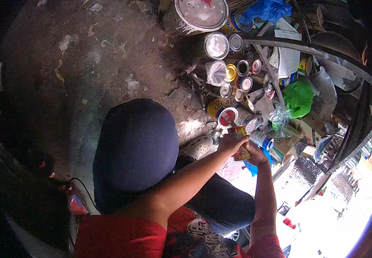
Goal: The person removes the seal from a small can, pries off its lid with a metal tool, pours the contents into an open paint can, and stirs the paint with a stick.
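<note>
Both hands meet on a small can (241,154) with a yellow and red printed label, held tilted in front of my knees. My left hand (231,144) wraps round its middle. My right hand (256,153) grips it from the other side, its fingers partly hidden. Just beyond the small can's far end stands a larger yellow and blue paint can (217,109), open, with red paint (227,117) inside. A narrow flat piece (230,121) shows between the two cans; whether it is a brush or a stirring stick, I cannot tell.
Several paint cans (216,45) crowd the floor beyond my hands, beside a large lidded bucket (202,13). A green plastic bag (298,98) and cardboard (309,131) lie to the right. A curved dark bar (312,50) crosses above the clutter. My shoe (199,146) stands near the cans.
</note>
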Available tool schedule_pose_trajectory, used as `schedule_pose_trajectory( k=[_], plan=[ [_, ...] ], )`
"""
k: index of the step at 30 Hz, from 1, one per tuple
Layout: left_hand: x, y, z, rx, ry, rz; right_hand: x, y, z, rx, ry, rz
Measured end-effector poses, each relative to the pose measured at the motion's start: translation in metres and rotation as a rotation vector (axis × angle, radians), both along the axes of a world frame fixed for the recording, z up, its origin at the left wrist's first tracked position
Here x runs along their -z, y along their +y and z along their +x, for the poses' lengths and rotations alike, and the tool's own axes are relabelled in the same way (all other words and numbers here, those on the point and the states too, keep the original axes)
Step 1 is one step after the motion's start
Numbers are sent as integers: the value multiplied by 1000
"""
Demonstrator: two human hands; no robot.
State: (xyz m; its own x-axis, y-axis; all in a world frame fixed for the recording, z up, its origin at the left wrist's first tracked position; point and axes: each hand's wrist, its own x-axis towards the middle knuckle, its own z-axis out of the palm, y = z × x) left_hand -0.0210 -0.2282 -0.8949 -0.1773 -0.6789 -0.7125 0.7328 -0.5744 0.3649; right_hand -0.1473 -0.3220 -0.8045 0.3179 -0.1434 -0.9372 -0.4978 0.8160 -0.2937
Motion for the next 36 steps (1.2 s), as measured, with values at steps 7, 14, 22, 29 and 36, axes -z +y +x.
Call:
schedule_pose_trajectory(
  k=[7, 14, 22, 29, 36],
  plan=[
    [2, 5, 12, -93, -70, -49, 3, 0, 34, -94, -29, 17],
    [-13, 8, 29, -11, -24, -30, 1, 1, 32, -124, -43, -61],
    [-11, 6, 13, -154, -108, -68, 8, -3, 13, -115, 10, -16],
    [-17, 4, 23, -17, -258, -75, 5, -5, 10, -94, -1, -40],
    [-11, 8, 14, -184, -55, -67, 8, -4, 16, -81, 1, 16]
  ],
)
